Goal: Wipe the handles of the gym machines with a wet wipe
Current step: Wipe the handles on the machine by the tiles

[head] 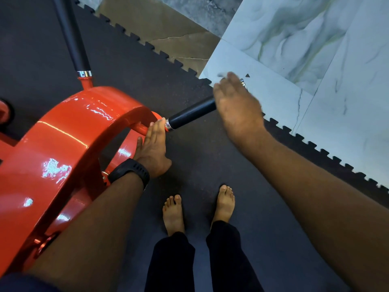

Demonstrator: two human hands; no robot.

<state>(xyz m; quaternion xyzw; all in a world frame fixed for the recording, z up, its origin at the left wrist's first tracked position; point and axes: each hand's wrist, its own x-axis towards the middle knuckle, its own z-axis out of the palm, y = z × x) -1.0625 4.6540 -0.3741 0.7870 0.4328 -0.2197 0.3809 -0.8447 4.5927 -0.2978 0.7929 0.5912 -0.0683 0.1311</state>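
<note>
**A:** ok so where's the handle in this one?

**B:** it's the black one sticking out of the red machine frame toward the right, over the dark rubber mat. There's a chrome collar where it meets the red stub. The chrome end cap is at the far tip, over the marble tiles.

**A:** and the hands?

**B:** the left hand lies flat against the red stub, just beside the collar. Its fingers are straight and together, not wrapped round anything, and there's a black watch on that wrist. The right hand sits over the far half of the handle. It's seen from the back and pretty blurred, so honestly I can't tell if its fingers curl round the grip or just lie over it.

**A:** wet wipe?

**B:** there's a small greyish smudge poking out past the right fingertips. Might be it, but it's too blurry to say.

**A:** anything else?

**B:** a second black handle runs from the frame up to the top left, well apart from both hands. Bare feet stand on the mat below, with dark trousers above them.
</note>
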